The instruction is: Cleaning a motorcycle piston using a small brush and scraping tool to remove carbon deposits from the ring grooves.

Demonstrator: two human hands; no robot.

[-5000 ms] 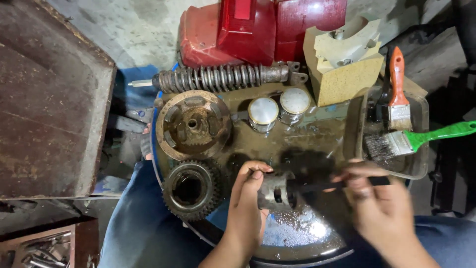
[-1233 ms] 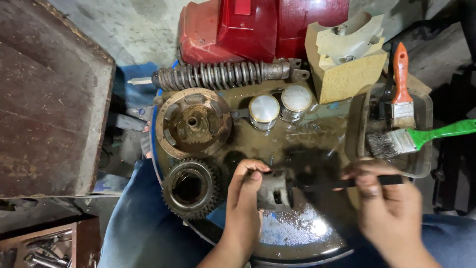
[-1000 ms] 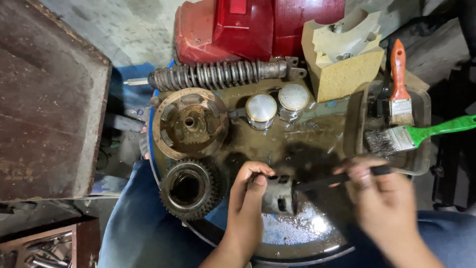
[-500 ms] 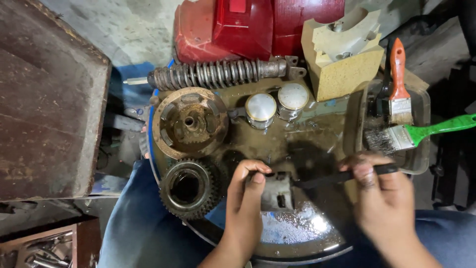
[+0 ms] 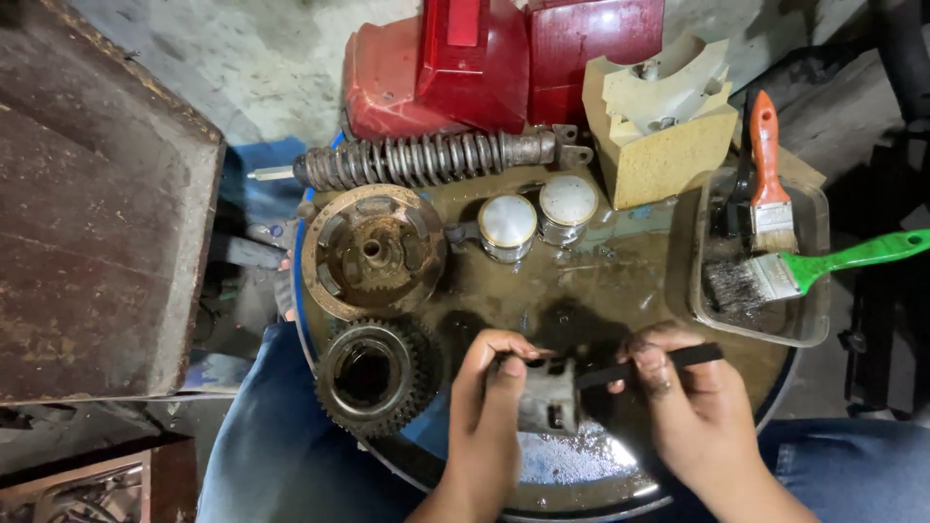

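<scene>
— What's being worked on over the drum top (image 5: 620,291)?

— A small grey metal block (image 5: 548,399), low and near the front edge, just above the person's lap. The left hand (image 5: 487,387) is closed around it, thumb and fingers pinching it from the side, I'd say to keep it from turning.

— And the other hand?

— The right hand (image 5: 683,397) is gripped narrowly on a thin dark tool (image 5: 647,364), held almost level with its tip meeting the block. Whether it's a brush or a scraper, I can't tell from here.

— Why so crowded up there?

— It looks like parts laid out within reach. A rusty round hub (image 5: 373,252) sits at the left, with a toothed gear (image 5: 373,373) touching just below it. Two pale round caps (image 5: 538,218) stand side by side in the middle, and a coil spring (image 5: 426,160) lies across the back.

— Brushes?

— An orange-handled brush (image 5: 768,165) and a green-handled brush (image 5: 823,266) rest in a clear tray (image 5: 809,329) at the right, bristles down in the dirty bottom, probably to keep the mess contained. Red panels (image 5: 504,58) and a tan foam block (image 5: 668,126) sit behind.
</scene>
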